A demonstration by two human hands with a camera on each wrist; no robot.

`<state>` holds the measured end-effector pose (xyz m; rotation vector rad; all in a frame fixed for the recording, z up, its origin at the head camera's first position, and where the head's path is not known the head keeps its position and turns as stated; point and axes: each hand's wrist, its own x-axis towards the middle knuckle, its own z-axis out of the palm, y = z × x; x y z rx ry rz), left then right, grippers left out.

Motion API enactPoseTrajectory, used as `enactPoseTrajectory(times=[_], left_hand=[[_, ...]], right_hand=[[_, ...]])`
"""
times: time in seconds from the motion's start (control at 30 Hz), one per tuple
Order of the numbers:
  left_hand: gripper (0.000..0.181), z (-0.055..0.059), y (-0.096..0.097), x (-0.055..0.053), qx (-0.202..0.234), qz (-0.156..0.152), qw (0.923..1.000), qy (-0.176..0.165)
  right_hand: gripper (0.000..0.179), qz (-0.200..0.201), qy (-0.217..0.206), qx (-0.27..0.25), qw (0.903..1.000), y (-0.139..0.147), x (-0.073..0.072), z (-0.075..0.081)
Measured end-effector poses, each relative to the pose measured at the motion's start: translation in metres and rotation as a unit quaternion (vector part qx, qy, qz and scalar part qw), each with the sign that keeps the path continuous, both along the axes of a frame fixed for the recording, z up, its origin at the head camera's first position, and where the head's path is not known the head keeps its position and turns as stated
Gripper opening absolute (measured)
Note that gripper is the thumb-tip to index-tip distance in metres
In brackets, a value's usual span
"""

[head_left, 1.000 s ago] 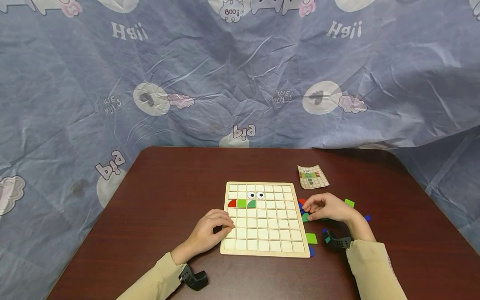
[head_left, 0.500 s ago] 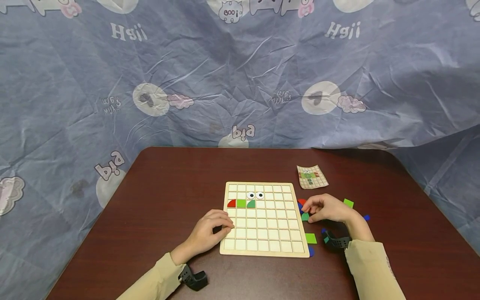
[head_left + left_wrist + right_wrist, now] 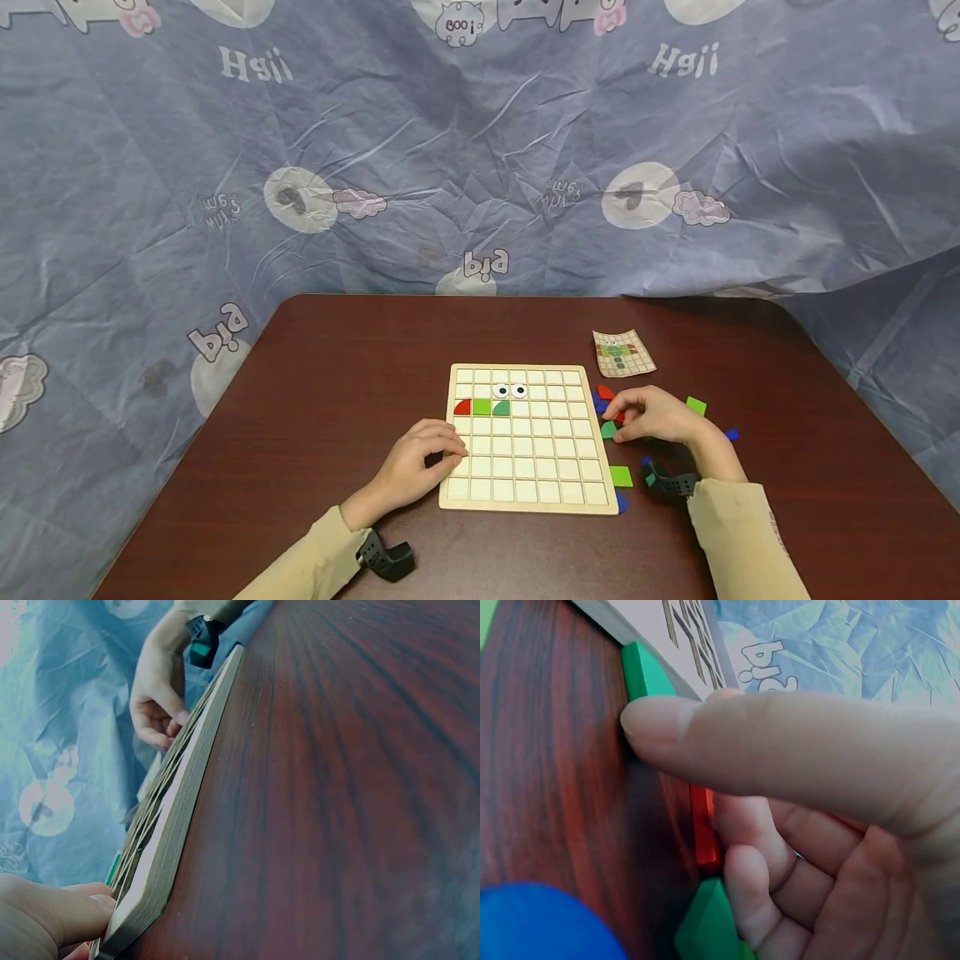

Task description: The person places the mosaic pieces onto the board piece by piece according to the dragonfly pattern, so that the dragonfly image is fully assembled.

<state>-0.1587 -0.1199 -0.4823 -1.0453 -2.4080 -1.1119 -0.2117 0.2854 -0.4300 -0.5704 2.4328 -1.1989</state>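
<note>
A wooden grid board (image 3: 533,470) lies flat on the table, bearing two eye pieces (image 3: 510,390), a red quarter-round (image 3: 462,407), a light green square (image 3: 482,407) and a darker green quarter-round (image 3: 501,408). My left hand (image 3: 420,461) rests on its left edge, the thumb at the rim in the left wrist view. My right hand (image 3: 654,417) is among loose pieces beside the right edge, thumb and index finger apart. A green piece (image 3: 608,430) lies by its thumb. Red pieces (image 3: 605,392) and blue pieces (image 3: 598,403) lie near its fingertips. The thumb covers some pieces in the right wrist view.
A picture card (image 3: 624,354) of a gridded figure lies behind the right hand. More loose pieces lie around the right forearm: light green squares (image 3: 621,477), a blue piece (image 3: 732,434) and another blue piece (image 3: 622,502). A printed cloth (image 3: 465,167) hangs behind the table.
A red piece by the right fingertips has shifted slightly away and another red one now shows under them. The nearby green piece has moved a little. The left hand stays put.
</note>
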Motion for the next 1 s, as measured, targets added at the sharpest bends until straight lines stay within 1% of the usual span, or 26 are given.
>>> enactPoseTrajectory(times=[0.13,0.4,0.67,1.0], left_hand=[[0.009,0.000,0.000,0.000,0.001,0.000,1.0000,0.000],[0.009,-0.001,0.000,-0.001,0.003,-0.001,1.0000,0.007],[0.009,0.001,0.001,0.000,0.005,0.000,1.0000,0.003],[0.009,0.001,0.000,0.001,0.000,0.003,1.0000,-0.004]], right_hand=[[0.028,-0.007,0.005,0.016,0.9998,-0.001,0.000,0.001],[0.031,-0.004,0.025,0.040,0.9989,-0.003,0.000,0.001],[0.021,-0.016,0.041,0.061,0.9971,-0.006,0.001,0.003],[0.019,-0.057,0.063,0.034,0.9958,-0.014,0.002,0.011]])
